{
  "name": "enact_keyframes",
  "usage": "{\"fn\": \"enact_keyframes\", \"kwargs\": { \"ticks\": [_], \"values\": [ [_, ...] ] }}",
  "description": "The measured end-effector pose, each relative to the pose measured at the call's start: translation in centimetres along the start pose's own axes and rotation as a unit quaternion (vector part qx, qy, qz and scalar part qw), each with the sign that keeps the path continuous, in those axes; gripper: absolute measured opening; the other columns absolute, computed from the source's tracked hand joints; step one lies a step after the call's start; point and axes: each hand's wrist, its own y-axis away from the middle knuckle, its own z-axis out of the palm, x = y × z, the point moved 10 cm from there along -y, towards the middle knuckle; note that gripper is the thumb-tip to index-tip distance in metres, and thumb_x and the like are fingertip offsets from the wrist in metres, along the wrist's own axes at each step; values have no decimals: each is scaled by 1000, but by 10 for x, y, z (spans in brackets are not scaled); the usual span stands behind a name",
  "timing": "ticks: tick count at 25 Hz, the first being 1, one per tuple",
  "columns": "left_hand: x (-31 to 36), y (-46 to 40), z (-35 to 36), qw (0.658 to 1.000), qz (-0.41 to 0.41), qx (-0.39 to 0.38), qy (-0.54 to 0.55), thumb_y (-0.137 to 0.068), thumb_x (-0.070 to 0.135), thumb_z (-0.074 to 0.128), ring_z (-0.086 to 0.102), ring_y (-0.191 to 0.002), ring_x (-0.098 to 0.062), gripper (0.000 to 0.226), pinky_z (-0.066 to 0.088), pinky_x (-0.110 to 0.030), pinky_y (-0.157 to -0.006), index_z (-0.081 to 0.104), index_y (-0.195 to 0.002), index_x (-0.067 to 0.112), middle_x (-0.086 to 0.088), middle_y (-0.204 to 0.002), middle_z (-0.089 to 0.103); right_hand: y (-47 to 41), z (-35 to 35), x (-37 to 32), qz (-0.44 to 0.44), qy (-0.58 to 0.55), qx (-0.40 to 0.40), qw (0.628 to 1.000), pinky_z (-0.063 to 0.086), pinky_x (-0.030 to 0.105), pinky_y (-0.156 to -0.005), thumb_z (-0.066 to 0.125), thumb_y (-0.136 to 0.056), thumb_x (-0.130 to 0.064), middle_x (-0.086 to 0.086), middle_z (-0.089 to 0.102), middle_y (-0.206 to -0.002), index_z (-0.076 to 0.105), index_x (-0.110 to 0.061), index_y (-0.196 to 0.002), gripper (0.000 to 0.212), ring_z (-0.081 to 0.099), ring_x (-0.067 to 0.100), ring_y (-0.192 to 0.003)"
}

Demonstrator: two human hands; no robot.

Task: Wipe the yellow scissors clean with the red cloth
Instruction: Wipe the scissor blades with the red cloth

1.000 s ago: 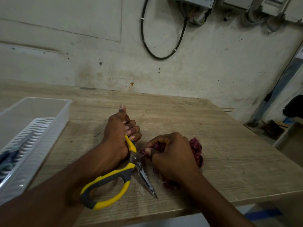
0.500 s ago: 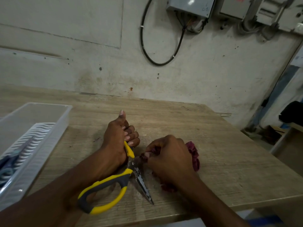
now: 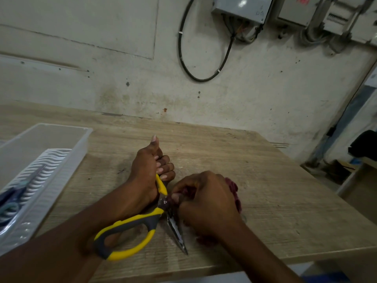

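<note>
The yellow scissors [image 3: 142, 223] lie spread open at the near edge of the wooden counter [image 3: 265, 197]. The left hand [image 3: 150, 170] grips the upper handle, fingers curled, thumb raised toward 12 o'clock. The right hand [image 3: 206, 201], at 3 o'clock of the pivot, pinches the red cloth [image 3: 233, 188] against the blade base. A white plastic tray [image 3: 61, 160] sits at 9 o'clock.

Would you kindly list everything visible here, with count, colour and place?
scissors: one, yellow and grey handles, open, near table edge
cloth: one, dark red, bunched under the right hand
tray: one, white plastic, table's left side
table: one, light wood
cable: one, black, looped on the wall
electrical boxes: two at least, grey, top of wall
left hand: grips one scissor handle
right hand: holds the cloth at the blades
</note>
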Motion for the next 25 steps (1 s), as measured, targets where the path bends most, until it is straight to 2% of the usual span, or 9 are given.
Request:
{"fn": "enact_keyframes", "kwargs": {
  "ticks": [2,5,12,15,19,21,23,25],
  "values": [
    [-2,2,1,1000,-6,-1,3,-106,49,43,22,-29,-9,66,21,-14,-32,35,-49,18,3,-41,23,-3,-5,7,23,22,13,999,61,29,-70,74,-80,-30,-15,77,-83,81,-36,-95,17,69,3,-75],
    [0,1,0,1000,1,-2,0,-106,49,43,22,-29,-9,65,20,-14,-33,34,-51,18,3,-41,23,1,-2,0,-3,-23,13,1000,61,29,-72,75,-79,-29,-18,77,-85,81,-37,-92,17,69,2,-77],
    [2,0,0,1000,7,3,-5,-105,50,46,22,-29,-10,62,20,-14,-34,32,-54,17,3,-42,23,14,1,-6,-36,-25,7,999,59,30,-71,76,-79,-35,-19,74,-86,79,-39,-94,16,67,2,-78],
    [-2,-1,-1,1000,-2,1,-3,-105,49,45,22,-30,-10,63,19,-13,-34,33,-52,18,3,-42,23,3,-4,14,15,40,4,999,61,31,-72,75,-82,-33,-17,75,-87,80,-37,-94,14,68,2,-79],
    [-2,0,-1,1000,-4,-14,3,-105,50,45,22,-32,-10,63,19,-16,-33,34,-51,19,3,-43,22,-11,-11,30,57,80,0,995,61,27,-63,73,-86,-29,-13,73,-76,79,-33,-89,8,69,6,-67],
    [-4,-2,8,998,-20,-50,28,-105,50,44,22,-32,-10,63,19,-17,-33,34,-52,18,3,-44,22,-10,-28,46,96,-12,24,995,63,31,-55,74,-90,-26,-9,74,-70,79,-29,-84,9,72,9,-55],
    [-5,-2,17,994,-41,-92,41,-105,52,42,22,-34,-10,63,19,-17,-35,33,-54,17,3,-44,22,-5,-47,65,125,-110,51,985,62,38,-49,76,-91,-21,-2,75,-62,80,-26,-81,11,73,17,-51],
    [-10,0,23,989,-64,-129,33,-105,53,40,23,-35,-10,64,19,-17,-36,33,-54,16,3,-45,22,2,-52,70,90,-127,53,986,63,30,-57,77,-89,-13,-5,77,-65,81,-26,-80,16,74,9,-57]
  ]
}}
